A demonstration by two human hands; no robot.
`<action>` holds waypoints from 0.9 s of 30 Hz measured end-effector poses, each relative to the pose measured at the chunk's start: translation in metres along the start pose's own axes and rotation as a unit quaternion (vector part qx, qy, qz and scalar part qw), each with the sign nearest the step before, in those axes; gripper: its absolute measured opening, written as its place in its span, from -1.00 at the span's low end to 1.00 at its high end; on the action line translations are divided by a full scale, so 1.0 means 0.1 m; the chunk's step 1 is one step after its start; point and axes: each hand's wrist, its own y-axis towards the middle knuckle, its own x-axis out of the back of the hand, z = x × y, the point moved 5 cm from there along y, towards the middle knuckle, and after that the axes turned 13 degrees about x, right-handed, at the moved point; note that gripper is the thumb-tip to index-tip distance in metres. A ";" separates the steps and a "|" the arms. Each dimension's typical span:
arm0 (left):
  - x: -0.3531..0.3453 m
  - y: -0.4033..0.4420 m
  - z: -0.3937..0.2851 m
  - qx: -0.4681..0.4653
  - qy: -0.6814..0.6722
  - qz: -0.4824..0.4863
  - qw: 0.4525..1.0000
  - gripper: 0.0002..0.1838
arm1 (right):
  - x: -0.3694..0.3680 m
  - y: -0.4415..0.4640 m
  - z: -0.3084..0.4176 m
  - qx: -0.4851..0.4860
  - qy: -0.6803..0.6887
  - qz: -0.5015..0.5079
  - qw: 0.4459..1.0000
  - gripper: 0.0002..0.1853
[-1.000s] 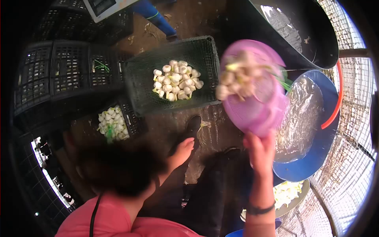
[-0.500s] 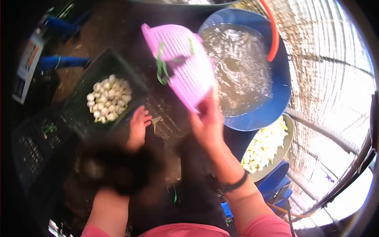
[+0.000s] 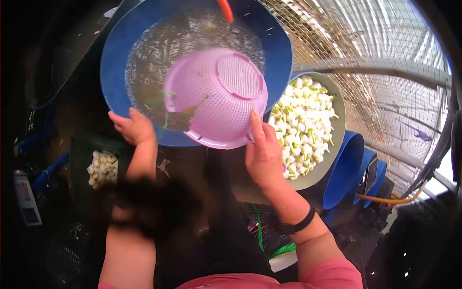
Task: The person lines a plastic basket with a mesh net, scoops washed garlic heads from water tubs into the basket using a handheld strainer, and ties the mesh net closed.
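Bright light shows through a mesh wall (image 3: 399,36) at right; a grey beam (image 3: 375,66) crosses it, and the floor (image 3: 185,168) lies dark.

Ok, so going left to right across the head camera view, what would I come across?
White panel, small pile of white bulbs, left hand, pink colander, right hand holding it, larger heap of white bulbs, blue container, purple scrap.

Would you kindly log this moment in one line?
right hand: gripping pink colander | left hand: open, beside blue tub | colander: underside showing, partly over tub
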 end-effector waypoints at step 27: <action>-0.12 0.20 0.03 -0.036 0.197 -0.112 0.973 -0.22 | 0.45 -3.63 -3.20 -0.794 0.111 -0.111 0.587 -0.71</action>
